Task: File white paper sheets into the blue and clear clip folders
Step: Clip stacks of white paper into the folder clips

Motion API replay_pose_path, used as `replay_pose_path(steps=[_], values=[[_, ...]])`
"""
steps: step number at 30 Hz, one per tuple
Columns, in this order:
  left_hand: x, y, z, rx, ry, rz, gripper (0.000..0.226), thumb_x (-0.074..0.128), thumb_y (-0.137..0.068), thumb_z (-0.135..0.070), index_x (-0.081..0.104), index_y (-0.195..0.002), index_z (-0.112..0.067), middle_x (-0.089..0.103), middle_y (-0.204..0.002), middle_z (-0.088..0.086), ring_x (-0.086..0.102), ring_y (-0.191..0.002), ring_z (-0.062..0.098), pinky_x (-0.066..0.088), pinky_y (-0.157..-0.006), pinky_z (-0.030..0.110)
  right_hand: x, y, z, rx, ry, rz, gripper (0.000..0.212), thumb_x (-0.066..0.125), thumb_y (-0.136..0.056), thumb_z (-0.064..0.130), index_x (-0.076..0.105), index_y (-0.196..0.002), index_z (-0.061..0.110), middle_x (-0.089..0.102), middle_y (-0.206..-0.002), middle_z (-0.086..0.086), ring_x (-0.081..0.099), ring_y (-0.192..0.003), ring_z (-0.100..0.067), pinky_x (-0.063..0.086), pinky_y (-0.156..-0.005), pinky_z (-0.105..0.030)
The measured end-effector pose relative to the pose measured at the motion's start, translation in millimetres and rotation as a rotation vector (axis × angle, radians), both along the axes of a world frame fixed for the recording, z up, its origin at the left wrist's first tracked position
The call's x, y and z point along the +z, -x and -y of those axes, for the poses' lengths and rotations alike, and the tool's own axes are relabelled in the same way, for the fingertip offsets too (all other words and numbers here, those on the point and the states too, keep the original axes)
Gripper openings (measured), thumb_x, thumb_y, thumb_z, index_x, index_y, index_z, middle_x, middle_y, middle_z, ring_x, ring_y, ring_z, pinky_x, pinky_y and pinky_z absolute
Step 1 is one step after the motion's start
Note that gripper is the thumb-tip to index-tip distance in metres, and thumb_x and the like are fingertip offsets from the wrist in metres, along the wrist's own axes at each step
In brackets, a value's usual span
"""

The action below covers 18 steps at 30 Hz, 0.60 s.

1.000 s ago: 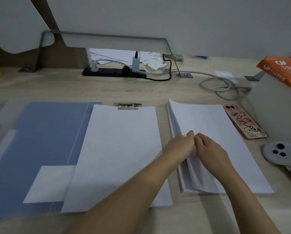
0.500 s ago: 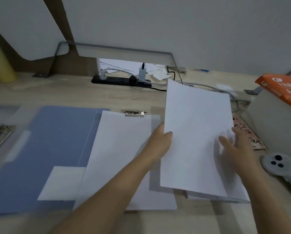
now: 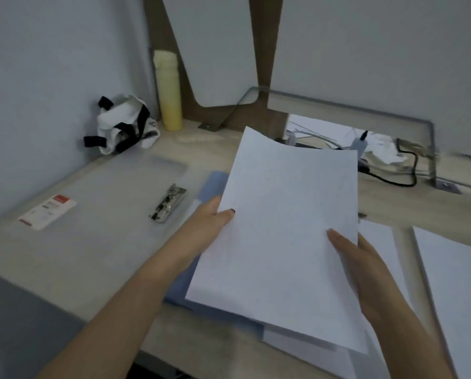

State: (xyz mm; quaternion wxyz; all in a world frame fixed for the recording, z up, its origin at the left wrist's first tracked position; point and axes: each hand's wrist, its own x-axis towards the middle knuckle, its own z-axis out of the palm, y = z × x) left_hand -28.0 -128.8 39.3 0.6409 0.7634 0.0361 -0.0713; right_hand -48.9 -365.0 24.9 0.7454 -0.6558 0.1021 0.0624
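Observation:
I hold a white paper sheet [image 3: 281, 228] up over the desk with both hands. My left hand [image 3: 211, 222] grips its left edge, thumb on top. My right hand [image 3: 357, 266] grips its right edge, thumb on the face. Under the sheet lies the blue folder [image 3: 212, 184], mostly hidden, with more paper [image 3: 376, 242] on it. The clear folder [image 3: 92, 214] lies open to the left, its metal clip [image 3: 168, 202] bare and a red-and-white label [image 3: 48, 212] on it. The white paper stack [image 3: 458, 283] sits at the right edge.
A yellow bottle [image 3: 168, 91] and a black-and-white cloth bundle [image 3: 122, 124] stand at the back left by the partition. A power strip with cables [image 3: 379, 157] lies at the back right. The desk's front edge runs at the lower left.
The view has swung left. Both hands have carried the lifted sheet leftward from the stack, over the blue folder and toward the clear folder.

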Motion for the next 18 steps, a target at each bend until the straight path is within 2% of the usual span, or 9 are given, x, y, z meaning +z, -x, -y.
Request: replay_pose_path(steps=[1, 3, 6, 8, 10, 12, 15, 17, 18], values=[[-3, 1, -13, 0.027, 0.013, -0.013, 0.022, 0.044, -0.096, -0.012, 0.06, -0.096, -0.027, 0.064, -0.11, 0.001, 0.062, -0.09, 0.013, 0.047, -0.085, 0.03, -5, -4, -12, 0.008, 0.013, -0.015, 0.019, 0.053, -0.09, 0.018, 0.065, -0.104, 0.023, 0.075, -0.1, -0.001, 0.071, -0.09, -0.022, 0.059, -0.074, -0.033], [-9, 2, -37, 0.102, -0.04, -0.008, 0.017, 0.046, -0.096, -0.017, 0.063, -0.1, -0.018, 0.066, -0.106, 0.005, 0.062, -0.086, 0.016, 0.047, -0.079, 0.03, -11, -8, -33, 0.028, 0.027, -0.042, 0.019, 0.053, -0.09, 0.017, 0.065, -0.105, 0.021, 0.075, -0.1, -0.001, 0.071, -0.089, -0.02, 0.058, -0.071, -0.03], [-25, -3, -74, 0.388, -0.308, 0.123, 0.018, 0.049, -0.093, -0.024, 0.059, -0.105, -0.018, 0.06, -0.106, -0.001, 0.058, -0.097, 0.015, 0.043, -0.078, 0.026, -18, -13, -57, 0.018, 0.02, -0.089, 0.022, 0.052, -0.091, 0.014, 0.063, -0.11, 0.013, 0.073, -0.102, -0.008, 0.071, -0.084, -0.022, 0.058, -0.067, -0.029], [-34, -10, -95, 0.493, -0.525, 0.091, 0.021, 0.048, -0.091, -0.028, 0.056, -0.109, -0.022, 0.056, -0.113, -0.001, 0.056, -0.105, 0.018, 0.044, -0.085, 0.032, -24, -16, -66, 0.002, 0.021, -0.114, 0.026, 0.053, -0.091, 0.013, 0.06, -0.115, 0.01, 0.07, -0.106, -0.012, 0.067, -0.092, -0.03, 0.056, -0.076, -0.036], [-39, -17, -108, 0.4, -0.715, -0.09, 0.029, 0.045, -0.091, -0.033, 0.053, -0.116, -0.02, 0.054, -0.122, 0.002, 0.055, -0.112, 0.023, 0.041, -0.09, 0.035, -29, -19, -73, -0.021, 0.047, -0.128, 0.029, 0.053, -0.091, 0.012, 0.059, -0.118, 0.008, 0.068, -0.109, -0.013, 0.064, -0.099, -0.034, 0.051, -0.085, -0.041], [-41, -27, -115, 0.285, -0.83, -0.22, 0.035, 0.042, -0.092, -0.036, 0.054, -0.116, -0.015, 0.057, -0.122, 0.007, 0.055, -0.112, 0.027, 0.039, -0.087, 0.033, -33, -20, -78, -0.03, 0.087, -0.129, 0.027, 0.053, -0.09, 0.012, 0.06, -0.116, 0.007, 0.069, -0.104, -0.01, 0.064, -0.096, -0.031, 0.05, -0.082, -0.039], [-37, -42, -125, 0.183, -0.801, -0.277, 0.042, 0.041, -0.092, -0.039, 0.062, -0.101, -0.004, 0.063, -0.098, 0.021, 0.061, -0.095, 0.032, 0.044, -0.079, 0.033, -39, -22, -81, -0.034, 0.136, -0.13, 0.024, 0.054, -0.09, 0.013, 0.061, -0.112, 0.009, 0.07, -0.099, -0.007, 0.065, -0.091, -0.028, 0.05, -0.082, -0.039], [-33, -44, -133, 0.144, -0.614, -0.277, 0.04, 0.044, -0.094, -0.034, 0.059, -0.074, -0.003, 0.056, -0.071, 0.016, 0.056, -0.069, 0.025, 0.039, -0.064, 0.029, -39, -24, -81, -0.014, 0.153, -0.146, 0.022, 0.054, -0.09, 0.014, 0.062, -0.111, 0.011, 0.07, -0.101, -0.008, 0.066, -0.093, -0.03, 0.05, -0.088, -0.044], [-32, -42, -137, 0.131, -0.498, -0.279, 0.037, 0.045, -0.094, -0.031, 0.058, -0.071, -0.006, 0.053, -0.068, 0.011, 0.052, -0.063, 0.021, 0.036, -0.06, 0.028, -39, -24, -82, -0.002, 0.166, -0.153, 0.023, 0.054, -0.09, 0.014, 0.062, -0.112, 0.012, 0.07, -0.103, -0.009, 0.065, -0.095, -0.031, 0.049, -0.091, -0.046]])
